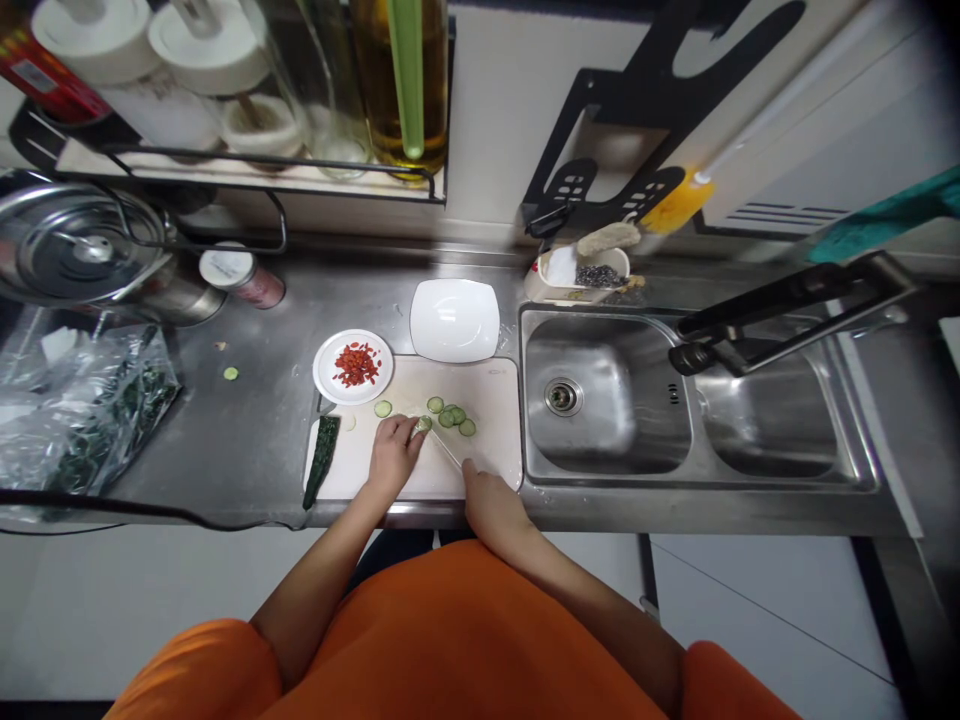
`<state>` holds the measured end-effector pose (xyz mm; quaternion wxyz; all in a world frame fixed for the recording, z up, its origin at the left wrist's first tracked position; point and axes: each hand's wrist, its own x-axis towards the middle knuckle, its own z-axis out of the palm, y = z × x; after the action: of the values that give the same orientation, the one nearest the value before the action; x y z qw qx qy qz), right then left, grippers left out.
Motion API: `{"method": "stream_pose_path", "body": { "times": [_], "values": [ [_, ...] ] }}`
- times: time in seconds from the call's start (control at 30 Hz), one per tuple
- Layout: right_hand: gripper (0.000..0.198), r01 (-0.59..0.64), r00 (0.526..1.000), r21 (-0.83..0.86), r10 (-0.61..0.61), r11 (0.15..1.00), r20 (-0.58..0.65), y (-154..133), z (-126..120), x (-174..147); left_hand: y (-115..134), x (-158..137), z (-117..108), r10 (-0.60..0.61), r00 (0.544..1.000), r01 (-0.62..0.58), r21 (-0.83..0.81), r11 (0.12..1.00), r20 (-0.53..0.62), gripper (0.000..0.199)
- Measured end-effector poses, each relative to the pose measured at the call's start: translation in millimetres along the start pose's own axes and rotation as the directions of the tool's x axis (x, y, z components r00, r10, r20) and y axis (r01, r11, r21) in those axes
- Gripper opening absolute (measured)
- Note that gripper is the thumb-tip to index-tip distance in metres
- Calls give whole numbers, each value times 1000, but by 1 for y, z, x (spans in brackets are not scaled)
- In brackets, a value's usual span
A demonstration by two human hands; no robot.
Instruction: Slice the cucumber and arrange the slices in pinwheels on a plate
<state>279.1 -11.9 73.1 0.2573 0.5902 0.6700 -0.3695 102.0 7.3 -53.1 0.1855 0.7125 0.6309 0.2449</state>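
Reaching forward with both elbows bent and forearms slanting inward over the white cutting board. Steadying a short cucumber piece with the left hand, with its back turned upward and its fingers bent and nearly closed about the piece. Gripping a knife with the right hand, curled firmly round the mostly hidden handle, with the wrist low beside the near edge of the board. Pointing the thin blade away and to the left, toward the cucumber piece; too small to tell whether in contact with it.

Set near the middle of the board: the cucumber piece, pale green, partly covered by the fingertips. Just to the right, in a loose, partly overlapping group, round cucumber slices, light inside with a thin darker rim. Beyond the left hand, a lone slice of similar look. Along the board's left side, a dark green cucumber with rough, bumpy skin, lying aslant with one end at the near edge.

At the far left corner, a round plate with small red pieces; beside it, a white squarish dish. Left of all these, on the steel desk, a small green round.
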Motion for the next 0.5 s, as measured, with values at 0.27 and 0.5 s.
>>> {"method": "stream_pose_path", "body": {
  "times": [0.27,0.5],
  "values": [
    [36,4,1000,11,-4,1000,10,-2,-2,-1,0,-1,0,-1,1000,1,-12,1000,-18,25],
    [36,1,1000,33,-1,999,13,-4,0,3,1,0,0,-10,1000,10,-10,1000,-12,25]
  ]
}}
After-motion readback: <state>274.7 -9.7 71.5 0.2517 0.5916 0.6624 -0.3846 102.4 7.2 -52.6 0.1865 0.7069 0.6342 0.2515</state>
